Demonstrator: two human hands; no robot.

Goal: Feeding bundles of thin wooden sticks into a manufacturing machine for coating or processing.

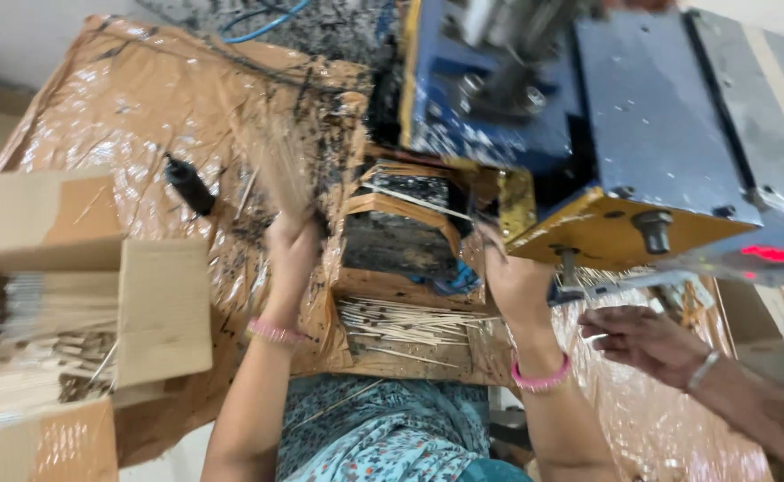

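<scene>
My left hand [292, 248] is raised over the plastic-wrapped table and grips a fanned bundle of thin bamboo sticks [278, 170], blurred by motion. My right hand [510, 277] reaches toward the yellow plate [588, 234] at the lower front of a blue machine [606, 98]; its fingers are closed, and whether they pinch a stick I cannot tell. Between my hands a wooden tray [392, 290] holds a loose layer of pale sticks [410, 321]. A black-stained feed slot [401, 223] lies just behind the tray.
An open cardboard box [97, 295] with dark-coated sticks stands at the left. A black knob [188, 185] lies on the brown plastic sheet [124, 107]. Another person's hand [644, 341] with a metal bracelet reaches in at the right. A red light [771, 254] glows on the machine.
</scene>
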